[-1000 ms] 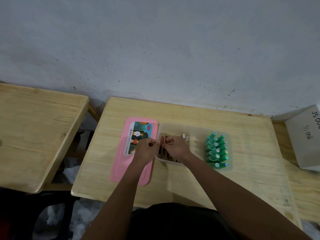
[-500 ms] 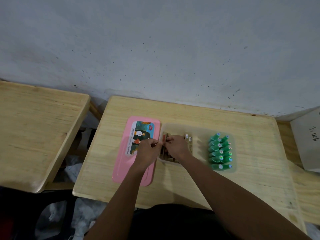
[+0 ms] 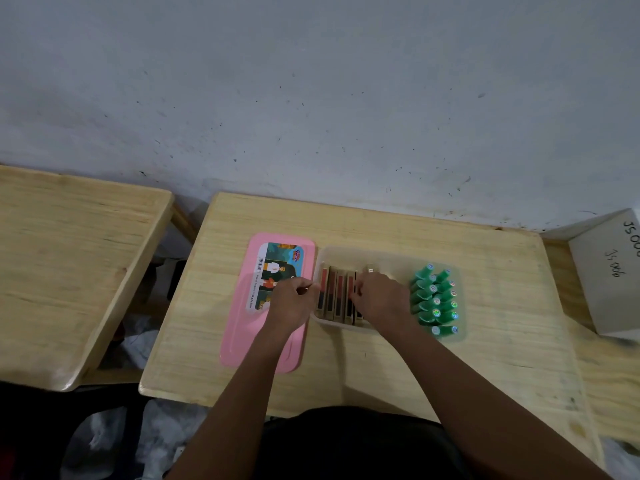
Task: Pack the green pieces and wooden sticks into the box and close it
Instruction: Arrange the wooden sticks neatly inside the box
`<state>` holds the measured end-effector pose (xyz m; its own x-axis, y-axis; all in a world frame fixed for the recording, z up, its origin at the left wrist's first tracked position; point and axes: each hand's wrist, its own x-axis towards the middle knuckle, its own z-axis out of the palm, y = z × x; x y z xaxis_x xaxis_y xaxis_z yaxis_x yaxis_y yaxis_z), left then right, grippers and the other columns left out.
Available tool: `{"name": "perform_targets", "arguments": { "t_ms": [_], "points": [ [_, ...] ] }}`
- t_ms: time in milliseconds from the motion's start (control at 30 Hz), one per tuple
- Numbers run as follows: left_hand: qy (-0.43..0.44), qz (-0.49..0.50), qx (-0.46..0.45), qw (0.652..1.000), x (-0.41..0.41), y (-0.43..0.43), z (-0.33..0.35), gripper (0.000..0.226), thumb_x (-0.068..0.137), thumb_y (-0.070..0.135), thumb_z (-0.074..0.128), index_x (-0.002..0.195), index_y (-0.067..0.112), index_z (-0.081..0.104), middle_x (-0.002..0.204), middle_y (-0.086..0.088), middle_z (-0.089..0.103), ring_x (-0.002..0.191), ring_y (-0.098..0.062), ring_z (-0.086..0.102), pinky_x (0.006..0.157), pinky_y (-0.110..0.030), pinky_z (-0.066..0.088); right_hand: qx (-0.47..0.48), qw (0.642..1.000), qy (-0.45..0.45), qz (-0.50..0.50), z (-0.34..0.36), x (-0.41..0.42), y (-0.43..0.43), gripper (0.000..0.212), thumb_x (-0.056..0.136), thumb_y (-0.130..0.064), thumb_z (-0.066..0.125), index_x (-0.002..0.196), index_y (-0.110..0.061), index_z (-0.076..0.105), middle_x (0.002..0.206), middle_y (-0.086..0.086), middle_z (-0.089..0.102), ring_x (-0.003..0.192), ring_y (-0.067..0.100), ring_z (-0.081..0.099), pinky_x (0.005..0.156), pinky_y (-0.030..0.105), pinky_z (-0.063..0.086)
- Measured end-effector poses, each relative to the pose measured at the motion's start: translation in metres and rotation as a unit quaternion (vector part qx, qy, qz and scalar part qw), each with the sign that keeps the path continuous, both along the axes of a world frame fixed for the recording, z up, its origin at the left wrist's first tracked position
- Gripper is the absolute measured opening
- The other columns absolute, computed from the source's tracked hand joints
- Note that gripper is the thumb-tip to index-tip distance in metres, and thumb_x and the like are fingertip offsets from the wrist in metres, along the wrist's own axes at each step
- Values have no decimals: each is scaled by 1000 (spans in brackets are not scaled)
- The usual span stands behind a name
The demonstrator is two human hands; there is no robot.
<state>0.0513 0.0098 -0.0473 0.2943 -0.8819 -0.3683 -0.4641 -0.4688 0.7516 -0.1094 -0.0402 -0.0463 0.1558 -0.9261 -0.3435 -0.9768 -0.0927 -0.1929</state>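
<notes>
A clear plastic box (image 3: 388, 258) lies open on the wooden table. Several wooden sticks (image 3: 334, 294) with red and dark faces stand side by side in its left half. Several green pieces (image 3: 436, 299) lie in two rows in its right half. The pink lid (image 3: 242, 341), with a picture label, lies flat left of the box. My left hand (image 3: 292, 301) is curled over the lid's right edge, fingertips at the box's left wall. My right hand (image 3: 379, 297) rests on the right end of the stick row, fingers bent onto the sticks. Whether either hand pinches a stick is hidden.
The table (image 3: 381, 368) ends close to my body. A second wooden table (image 3: 69, 271) stands to the left across a gap. A white cardboard box (image 3: 609, 275) with handwriting sits at the right edge. A grey wall rises behind.
My hands have drawn slightly apart, so more of the stick row shows between them. The view has shifted a little.
</notes>
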Motion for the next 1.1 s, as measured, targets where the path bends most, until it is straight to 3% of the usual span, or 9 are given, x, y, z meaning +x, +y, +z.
{"name": "perform_targets", "arguments": {
  "t_ms": [133,233,400,667,767,900,967,1000,1100],
  "points": [
    [0,1,4,1000,0,0,-1,24,94,24,56,104,6,68,82,3,61,69,-1,53,58,-12,38,-42,999,-21,-8,0,0,3,16,88,-30,56,98,-26,67,97,-1,69,87,21,66,66,28,44],
    [2,2,3,1000,-1,0,-1,22,94,23,56,102,7,68,80,2,60,69,-3,53,57,-13,39,-80,995,-43,-33,3,-9,1,27,89,-33,59,114,-24,61,113,1,59,101,22,59,73,32,47],
    [4,0,1,1000,-1,1,2,19,94,23,56,98,8,67,77,4,59,69,-5,54,58,-14,39,17,994,-35,-104,-1,-20,-4,43,88,-36,60,125,-19,47,118,7,59,106,29,60,80,39,50],
    [3,6,-3,1000,-2,2,2,22,94,23,55,102,6,68,82,2,61,70,0,52,57,-11,36,57,951,-242,-187,-4,-24,-6,35,85,-34,63,115,-17,62,102,2,72,86,19,68,81,40,57],
    [4,5,-6,1000,-2,2,1,23,94,23,55,103,6,68,82,2,61,69,1,52,57,-11,37,107,891,-365,-247,1,-21,-5,26,90,-32,59,109,-18,68,99,1,72,88,18,68,87,42,56],
    [0,0,-7,1000,-1,2,2,25,94,24,55,103,4,69,77,5,60,67,0,53,55,-11,35,253,725,-543,-342,15,-21,0,24,98,-19,44,100,-5,63,79,9,65,75,22,61,70,38,48],
    [1,0,-7,1000,-1,2,2,25,95,24,55,102,5,69,76,4,60,66,0,52,55,-12,36,276,684,-577,-350,18,-23,1,26,99,-17,42,106,-1,60,78,10,62,72,21,60,68,35,47],
    [1,1,-8,1000,-2,2,2,24,95,24,55,103,5,68,78,3,60,67,0,52,55,-13,37,276,689,-573,-347,18,-22,1,26,99,-18,42,105,-1,61,78,10,61,72,21,59,68,34,47],
    [6,5,-8,1000,-2,3,2,25,94,23,55,105,5,68,81,2,61,68,-1,52,57,-14,38,249,767,-503,-312,13,-17,1,25,98,-20,47,94,-7,69,82,9,67,76,21,61,70,35,47]
  ]
}}
